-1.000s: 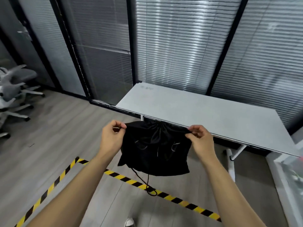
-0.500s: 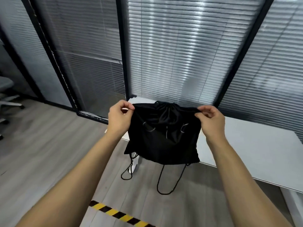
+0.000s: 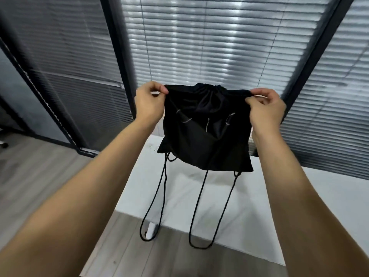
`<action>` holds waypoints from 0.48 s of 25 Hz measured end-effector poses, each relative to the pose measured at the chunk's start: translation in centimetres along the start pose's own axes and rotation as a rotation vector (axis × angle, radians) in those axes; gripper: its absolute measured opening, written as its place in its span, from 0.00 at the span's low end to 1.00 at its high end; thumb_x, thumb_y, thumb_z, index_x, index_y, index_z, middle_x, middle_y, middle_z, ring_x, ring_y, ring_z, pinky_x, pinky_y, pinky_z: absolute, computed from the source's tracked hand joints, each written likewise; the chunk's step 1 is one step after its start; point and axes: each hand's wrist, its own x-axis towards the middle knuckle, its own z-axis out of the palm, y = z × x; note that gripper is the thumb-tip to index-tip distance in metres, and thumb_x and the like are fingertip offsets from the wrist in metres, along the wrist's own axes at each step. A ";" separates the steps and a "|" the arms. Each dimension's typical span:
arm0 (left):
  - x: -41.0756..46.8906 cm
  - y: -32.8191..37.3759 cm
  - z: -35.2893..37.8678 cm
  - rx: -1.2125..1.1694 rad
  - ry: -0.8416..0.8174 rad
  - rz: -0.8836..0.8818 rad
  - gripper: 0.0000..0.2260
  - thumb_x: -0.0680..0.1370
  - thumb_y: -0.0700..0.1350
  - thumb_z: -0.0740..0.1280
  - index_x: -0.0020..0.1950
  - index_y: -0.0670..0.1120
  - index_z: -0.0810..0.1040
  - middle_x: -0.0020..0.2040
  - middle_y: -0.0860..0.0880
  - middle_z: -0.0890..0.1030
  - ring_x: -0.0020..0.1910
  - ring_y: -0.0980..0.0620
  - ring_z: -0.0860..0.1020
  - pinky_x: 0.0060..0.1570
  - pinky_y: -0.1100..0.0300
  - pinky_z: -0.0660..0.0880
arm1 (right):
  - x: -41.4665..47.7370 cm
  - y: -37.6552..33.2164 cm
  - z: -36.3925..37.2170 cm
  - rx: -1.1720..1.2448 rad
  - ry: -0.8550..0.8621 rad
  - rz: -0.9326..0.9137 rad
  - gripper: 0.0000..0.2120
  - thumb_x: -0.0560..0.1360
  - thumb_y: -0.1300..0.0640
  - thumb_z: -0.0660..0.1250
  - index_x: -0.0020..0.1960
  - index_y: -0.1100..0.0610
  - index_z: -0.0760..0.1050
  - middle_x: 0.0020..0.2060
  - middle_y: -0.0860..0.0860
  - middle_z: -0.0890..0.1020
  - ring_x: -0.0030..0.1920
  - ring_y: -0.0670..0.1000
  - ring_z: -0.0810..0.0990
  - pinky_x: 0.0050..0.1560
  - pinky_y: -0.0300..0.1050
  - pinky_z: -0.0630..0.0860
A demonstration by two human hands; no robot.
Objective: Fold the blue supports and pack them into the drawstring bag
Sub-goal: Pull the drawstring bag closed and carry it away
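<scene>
A black drawstring bag [image 3: 205,134] hangs in the air in front of me, above the white table [image 3: 299,206]. My left hand [image 3: 148,102] pinches its top left corner and my right hand [image 3: 265,108] pinches its top right corner. The mouth is gathered at the top middle. Two black cord loops [image 3: 211,212] dangle below the bag down past the table's near edge. No blue supports are in view.
Glass walls with closed grey blinds [image 3: 209,47] and dark frames [image 3: 117,56] stand behind the table. Grey wood floor [image 3: 30,176] lies to the left and below. A white table leg [image 3: 150,229] shows under the table's corner.
The bag, held by both hands, has come up and forward over the table. The cords now hang lower and straighter. The view has tilted upward; the yellow-black floor tape is gone from sight.
</scene>
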 end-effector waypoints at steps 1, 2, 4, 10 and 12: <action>1.5 0.1 1.3 0.012 0.001 0.005 0.14 0.71 0.36 0.65 0.35 0.55 0.79 0.39 0.53 0.83 0.41 0.46 0.85 0.45 0.46 0.83 | 1.9 0.2 0.3 0.004 -0.009 -0.007 0.12 0.70 0.69 0.69 0.43 0.53 0.79 0.32 0.49 0.78 0.28 0.40 0.75 0.35 0.34 0.73; 2.9 0.3 2.4 0.012 0.003 0.015 0.14 0.71 0.35 0.65 0.35 0.54 0.79 0.39 0.54 0.83 0.42 0.46 0.85 0.46 0.46 0.83 | 3.6 0.4 0.7 0.007 -0.014 -0.015 0.11 0.70 0.68 0.69 0.43 0.52 0.79 0.33 0.49 0.79 0.30 0.41 0.77 0.37 0.36 0.74; 5.3 0.3 4.4 -0.003 0.020 0.032 0.15 0.71 0.34 0.64 0.35 0.54 0.79 0.39 0.53 0.82 0.42 0.47 0.85 0.47 0.46 0.83 | 6.3 1.2 1.2 0.000 -0.032 -0.040 0.11 0.70 0.67 0.70 0.43 0.50 0.79 0.35 0.50 0.81 0.34 0.44 0.79 0.40 0.39 0.77; 5.6 -4.6 6.7 0.061 -0.016 -0.015 0.14 0.71 0.36 0.63 0.35 0.55 0.78 0.34 0.57 0.80 0.34 0.54 0.80 0.40 0.51 0.80 | 7.3 7.9 1.1 -0.030 -0.092 0.025 0.12 0.71 0.69 0.71 0.44 0.52 0.79 0.37 0.52 0.81 0.37 0.48 0.79 0.44 0.44 0.77; 4.5 -7.6 6.2 0.103 -0.042 -0.071 0.14 0.71 0.36 0.63 0.35 0.54 0.78 0.33 0.58 0.79 0.31 0.55 0.77 0.36 0.52 0.77 | 5.7 10.6 1.1 -0.082 -0.128 0.082 0.11 0.72 0.69 0.70 0.44 0.54 0.79 0.34 0.49 0.79 0.34 0.45 0.78 0.41 0.41 0.76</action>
